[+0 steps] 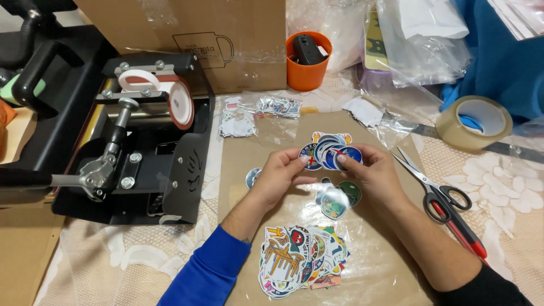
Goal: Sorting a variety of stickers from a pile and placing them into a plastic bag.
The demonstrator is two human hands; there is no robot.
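You are looking down on a table (527, 187) covered by a cream lace cloth with a flower pattern, and soft indoor light is falling evenly across it. A brown cardboard sheet (249, 153) is lying flat over its middle. Blue fabric (504, 62) is bunching at the far right corner.

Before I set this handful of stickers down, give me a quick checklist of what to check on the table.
1. Grip: left hand and right hand both pinch the fanned round stickers: ok.
2. Landing spot: two loose stickers lie just below the hands on the brown paper: not ok, they crowd it.
3. Sticker pile near the front edge, stacked together: ok.
4. Scissors lie shut, right of the right hand, apart from it: ok.
5. Tape roll rests well away: ok.
6. Stickers sticking to each other: cannot tell.
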